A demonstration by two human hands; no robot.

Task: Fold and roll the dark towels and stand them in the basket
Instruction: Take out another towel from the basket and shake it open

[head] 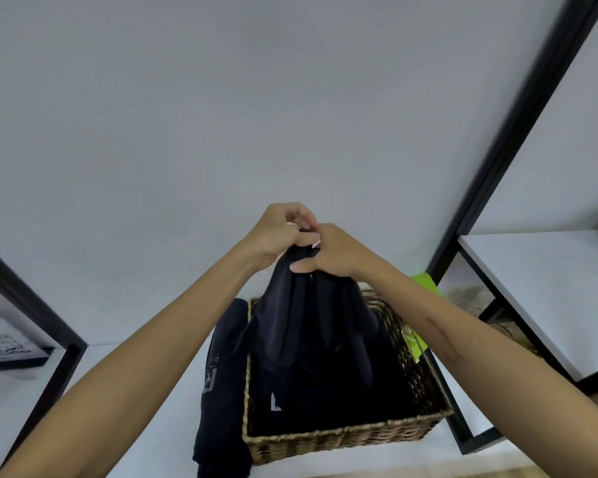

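Observation:
A dark towel (301, 315) hangs down from both my hands above a woven wicker basket (342, 439). My left hand (277, 232) and my right hand (332, 253) meet at its top edge and pinch the cloth, fingers curled. The towel's lower part drops into the basket, whose inside is filled with dark fabric. Another dark towel (221, 384) with pale lettering lies on the white surface, pressed against the basket's left wall.
The basket stands on a white shelf (145, 426) framed by black metal bars (518, 132). Something bright green (425, 284) shows behind the basket's right side. A printed item (7, 350) lies at the far left. A white shelf board (549, 270) sits to the right.

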